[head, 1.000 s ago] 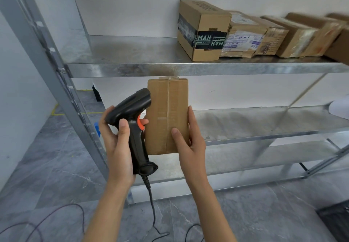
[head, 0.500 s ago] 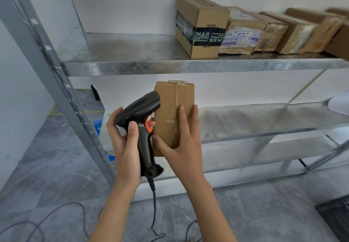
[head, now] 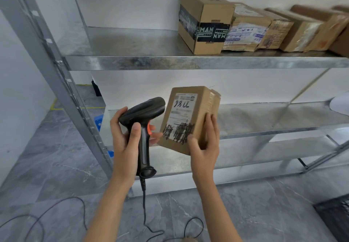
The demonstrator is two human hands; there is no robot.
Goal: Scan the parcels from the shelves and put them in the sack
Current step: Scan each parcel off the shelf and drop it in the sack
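Note:
My right hand (head: 204,147) grips a small brown cardboard parcel (head: 186,117) by its right side and lower corner. Its labelled face is turned toward me, with handwriting at the top and black scribbles lower down. My left hand (head: 125,140) is closed around the grip of a black barcode scanner (head: 144,121) with an orange trigger. The scanner's head sits just left of the parcel's label. Both are held in front of the middle shelf (head: 264,128). More cardboard parcels (head: 205,23) stand in a row on the top shelf (head: 170,62), to the right.
The grey metal rack's upright (head: 56,72) slants down on the left. The scanner's cable (head: 145,213) hangs to the grey tiled floor, where more cables (head: 47,213) loop. A dark crate corner (head: 336,217) shows at bottom right. Something blue (head: 99,120) lies behind the rack.
My right hand has turned the parcel so the labelled face shows instead of the taped plain side. The scanner stays in my left hand beside it.

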